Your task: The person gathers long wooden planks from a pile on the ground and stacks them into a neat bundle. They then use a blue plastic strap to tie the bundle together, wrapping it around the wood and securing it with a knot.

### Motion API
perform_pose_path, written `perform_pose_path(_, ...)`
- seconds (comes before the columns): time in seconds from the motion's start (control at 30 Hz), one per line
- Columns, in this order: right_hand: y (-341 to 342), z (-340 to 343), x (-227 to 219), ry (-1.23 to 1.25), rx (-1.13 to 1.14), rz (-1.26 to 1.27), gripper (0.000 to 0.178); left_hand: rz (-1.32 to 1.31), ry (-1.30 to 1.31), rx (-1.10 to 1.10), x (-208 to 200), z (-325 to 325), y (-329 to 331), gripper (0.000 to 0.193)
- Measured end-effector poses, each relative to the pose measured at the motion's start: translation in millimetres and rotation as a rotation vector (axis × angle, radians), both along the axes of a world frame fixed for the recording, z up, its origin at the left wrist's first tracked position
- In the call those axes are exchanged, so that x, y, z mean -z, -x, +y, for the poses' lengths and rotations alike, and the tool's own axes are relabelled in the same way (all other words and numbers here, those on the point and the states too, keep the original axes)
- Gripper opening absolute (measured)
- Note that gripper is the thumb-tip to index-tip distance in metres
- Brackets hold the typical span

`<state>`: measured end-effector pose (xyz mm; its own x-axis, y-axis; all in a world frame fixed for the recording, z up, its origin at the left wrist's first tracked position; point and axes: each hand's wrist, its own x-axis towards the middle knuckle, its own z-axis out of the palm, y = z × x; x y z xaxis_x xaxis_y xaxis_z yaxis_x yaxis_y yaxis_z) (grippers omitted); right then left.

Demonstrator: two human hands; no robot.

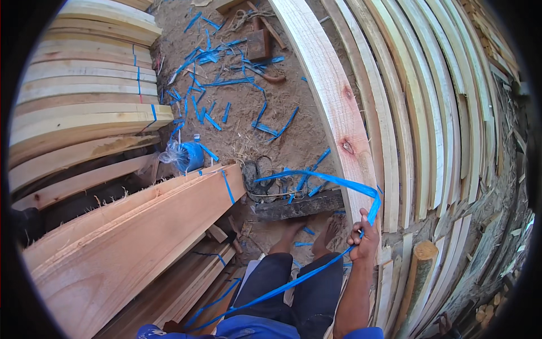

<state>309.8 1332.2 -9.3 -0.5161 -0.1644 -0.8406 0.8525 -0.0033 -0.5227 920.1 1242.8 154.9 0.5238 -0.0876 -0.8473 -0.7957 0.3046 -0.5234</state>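
The right hand (364, 237) is closing its fingers tightly around a blue plastic strap (316, 178), gripping it at the point where the strap is bending back on itself. Above the grip, 1 run of the strap is arching up and away to the left, over the sandy ground (265, 130), so it looks slack rather than tight. Below the grip, the other run is slanting down and left across the person's dark trousers (293, 282) toward the lower edge of the view, where its end is passing out of sight. The hand is resting against the lower end of a pale board (333, 96), the nearest of many boards leaning in a row (435, 113) just right of the grip, probably so the strap can be held close to the wood. The left hand is not showing anywhere, so I cannot tell what it is doing. Left of the grip, a bundle of planks (135, 237) is lying tied with a similar blue band, and cut strap pieces (214, 85) are lying scattered well beyond the grip. 2 bare feet (310, 234) are standing just left of the hand.
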Motion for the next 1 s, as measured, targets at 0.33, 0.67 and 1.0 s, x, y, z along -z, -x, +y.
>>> perform_pose_path(0.33,-128.0,-171.1,-24.8,0.514,-2.033,0.339,0.037,1.070,0.180,-1.994,110.4,-155.7,317.2,0.070)
perform_pose_path(0.67,-34.9,-260.4,88.3,-0.297,-1.350,0.556,0.041,1.390,1.234,-0.666,408.3,-458.5,571.0,0.023)
perform_pose_path(1.0,7.6,-311.1,114.0,-0.165,-1.045,-0.155,0.030,1.316,0.808,0.278,621.3,-478.2,663.0,0.034)
